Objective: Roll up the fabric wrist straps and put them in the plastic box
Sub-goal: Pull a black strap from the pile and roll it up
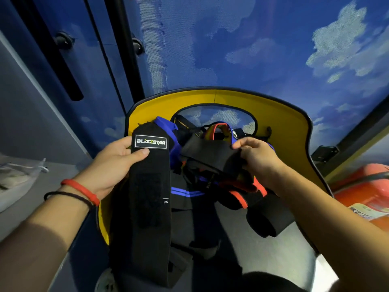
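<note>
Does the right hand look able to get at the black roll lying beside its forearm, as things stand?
Probably not yet: the right hand is gripping a black strap. The black roll itself lies uncovered close beside that forearm, so the way looks free once the hand lets go.

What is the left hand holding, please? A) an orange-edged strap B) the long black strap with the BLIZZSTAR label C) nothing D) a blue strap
B: the left hand grips the long black strap at its top end, thumb just below the BLIZZSTAR label; the right hand pinches a second black strap.
</note>
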`<state>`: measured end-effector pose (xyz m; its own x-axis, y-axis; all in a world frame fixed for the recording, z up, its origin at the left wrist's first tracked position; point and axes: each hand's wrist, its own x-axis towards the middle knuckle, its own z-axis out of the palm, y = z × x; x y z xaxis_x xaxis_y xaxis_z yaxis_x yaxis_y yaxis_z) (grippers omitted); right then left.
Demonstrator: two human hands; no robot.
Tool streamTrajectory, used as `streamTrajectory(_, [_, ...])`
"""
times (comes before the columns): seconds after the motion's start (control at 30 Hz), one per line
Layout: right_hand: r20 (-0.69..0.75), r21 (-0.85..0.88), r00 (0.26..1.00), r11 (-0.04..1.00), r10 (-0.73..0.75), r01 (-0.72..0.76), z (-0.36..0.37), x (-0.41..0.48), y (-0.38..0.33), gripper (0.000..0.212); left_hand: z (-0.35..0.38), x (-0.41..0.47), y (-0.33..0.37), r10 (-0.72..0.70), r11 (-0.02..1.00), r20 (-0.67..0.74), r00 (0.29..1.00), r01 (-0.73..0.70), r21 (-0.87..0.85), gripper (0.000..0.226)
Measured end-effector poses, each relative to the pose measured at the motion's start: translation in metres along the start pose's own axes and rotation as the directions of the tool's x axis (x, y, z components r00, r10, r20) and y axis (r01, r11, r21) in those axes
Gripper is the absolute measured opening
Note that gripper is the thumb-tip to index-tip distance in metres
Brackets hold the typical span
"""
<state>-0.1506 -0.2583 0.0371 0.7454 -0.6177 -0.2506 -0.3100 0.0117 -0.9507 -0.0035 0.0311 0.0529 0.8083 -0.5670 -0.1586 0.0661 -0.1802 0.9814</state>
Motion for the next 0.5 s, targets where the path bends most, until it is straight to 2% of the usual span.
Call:
streamTrajectory(0.03, [-0.048,-0.28,0.998,0.96,-0.045,0.03,-0.007,0.003,0.005,0.037,0.001,0.0,0.0,-0.001,1.0,-0.001,1.0,0.001,0.002,0.032])
streamTrajectory(0.07, [-0.054,-0.496,0.996,0.867,-0.078,0.041,-0.013,0.005,0.007,0.032,0.001,0.001,0.0,-0.002,1.0,0.002,1.0,0.002,0.003,0.032])
streamTrajectory(0.13, [0.008,-0.748,1.0,0.663,-0.026,0.023,-0.023,0.008,0.009,0.011,0.001,0.002,-0.001,-0.005,1.0,0.005,1.0,0.005,0.012,0.032])
streamTrajectory(0.17, [0.034,-0.837,0.997,0.546,0.066,-0.008,-0.024,0.008,0.007,0.017,0.001,0.003,-0.001,-0.007,1.0,-0.002,1.0,0.007,0.017,0.032])
streamTrajectory(0.2, [0.049,-0.909,0.985,0.416,0.166,-0.025,-0.024,0.01,0.008,0.033,0.0,0.004,-0.003,-0.009,1.0,-0.014,1.0,0.01,0.019,0.031])
streamTrajectory(0.27, [0.084,-0.982,0.952,0.186,0.295,0.029,-0.02,0.011,0.011,0.051,-0.001,0.005,-0.005,-0.017,1.0,-0.038,0.999,0.018,0.022,0.03])
streamTrajectory(0.3, [0.115,-0.988,0.933,0.136,0.341,0.073,-0.017,0.009,0.013,0.051,-0.001,0.005,-0.006,-0.02,0.999,-0.042,0.999,0.021,0.026,0.029])
streamTrajectory(0.4, [0.188,-0.982,0.813,0.12,0.552,0.145,-0.011,-0.004,0.013,0.037,0.001,0.004,-0.006,-0.02,0.999,-0.03,0.999,0.021,0.035,0.028])
streamTrajectory(0.5, [0.202,-0.974,0.768,0.04,0.607,0.225,-0.001,-0.014,0.006,0.036,0.002,0.003,-0.005,-0.015,0.999,-0.031,0.999,0.016,0.041,0.026])
